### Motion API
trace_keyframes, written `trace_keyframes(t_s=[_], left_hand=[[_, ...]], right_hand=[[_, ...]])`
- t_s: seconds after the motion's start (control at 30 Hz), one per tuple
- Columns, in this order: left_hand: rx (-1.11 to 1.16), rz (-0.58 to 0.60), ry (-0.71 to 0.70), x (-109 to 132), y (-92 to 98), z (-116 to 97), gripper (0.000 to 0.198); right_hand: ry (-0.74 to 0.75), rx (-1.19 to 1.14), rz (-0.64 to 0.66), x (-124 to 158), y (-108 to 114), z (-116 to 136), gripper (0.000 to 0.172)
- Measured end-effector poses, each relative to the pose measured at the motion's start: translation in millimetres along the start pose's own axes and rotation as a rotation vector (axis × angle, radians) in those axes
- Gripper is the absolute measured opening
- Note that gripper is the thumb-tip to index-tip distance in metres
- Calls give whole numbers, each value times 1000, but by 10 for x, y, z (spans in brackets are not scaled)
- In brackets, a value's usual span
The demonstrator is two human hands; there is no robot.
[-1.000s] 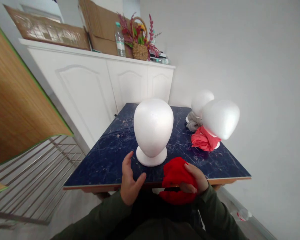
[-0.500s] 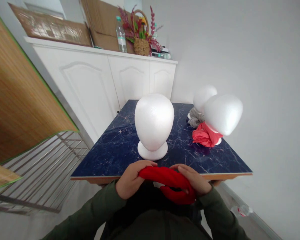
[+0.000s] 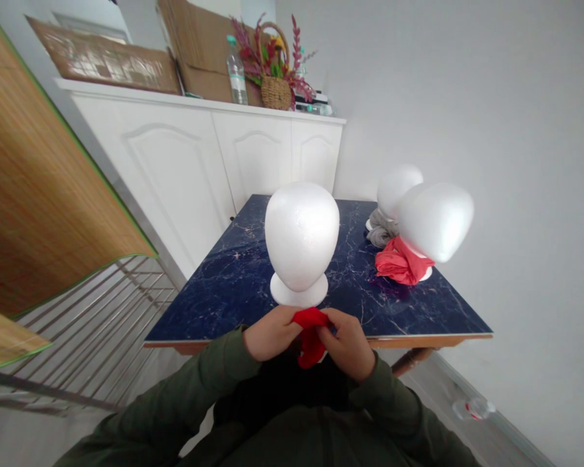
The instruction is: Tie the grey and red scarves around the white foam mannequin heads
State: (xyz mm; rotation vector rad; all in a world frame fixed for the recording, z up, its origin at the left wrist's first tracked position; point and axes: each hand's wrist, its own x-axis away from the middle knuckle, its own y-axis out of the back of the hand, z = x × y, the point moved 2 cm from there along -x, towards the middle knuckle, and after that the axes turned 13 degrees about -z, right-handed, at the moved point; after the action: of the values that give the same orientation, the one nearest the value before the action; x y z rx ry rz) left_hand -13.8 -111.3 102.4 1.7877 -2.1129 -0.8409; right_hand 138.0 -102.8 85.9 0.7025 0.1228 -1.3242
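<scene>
Between my two hands is a bunched red scarf-like cloth (image 3: 312,344), held just off the near edge of the table. My left hand (image 3: 274,332) pinches its left side, and my right hand (image 3: 346,340) grips it from the right; part of the cloth dangles between them. Right behind the hands a white foam mannequin head (image 3: 302,237) stands upright on its round base, bare. At the table's right side, two more white foam heads (image 3: 435,220) stand, one with a coral-red cloth (image 3: 403,261) around its neck, the farther one with a grey cloth (image 3: 382,228).
The dark blue marble-patterned table (image 3: 224,285) meets the wall on the right. White cabinets (image 3: 175,162) carry cardboard, a bottle (image 3: 236,72) and a flower basket (image 3: 275,91). A metal rack (image 3: 111,324) is at left; a plastic bottle (image 3: 473,408) lies on the floor.
My hands have come closer together, the right one moving left. The red cloth, stretched in a loop before, is now gathered into a smaller bunch between them.
</scene>
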Motion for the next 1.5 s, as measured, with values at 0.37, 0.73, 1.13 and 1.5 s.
trace_keyframes(t_s=[0.37,0.73,1.13,1.5], left_hand=[[569,235,340,-85,180,-38,24],[658,130,-8,-570,1182,-1236,13],[546,-262,-252,-1032,2226,-1614,24],[886,-619,-283,-1103,2997,-1564,34]], right_hand=[[-299,-330,127,-296,327,-46,23],[-164,-559,886,-480,-73,268,30],[-438,-949,469,-1138,74,624,44],[-65,-786,428,-1417,885,766,25]])
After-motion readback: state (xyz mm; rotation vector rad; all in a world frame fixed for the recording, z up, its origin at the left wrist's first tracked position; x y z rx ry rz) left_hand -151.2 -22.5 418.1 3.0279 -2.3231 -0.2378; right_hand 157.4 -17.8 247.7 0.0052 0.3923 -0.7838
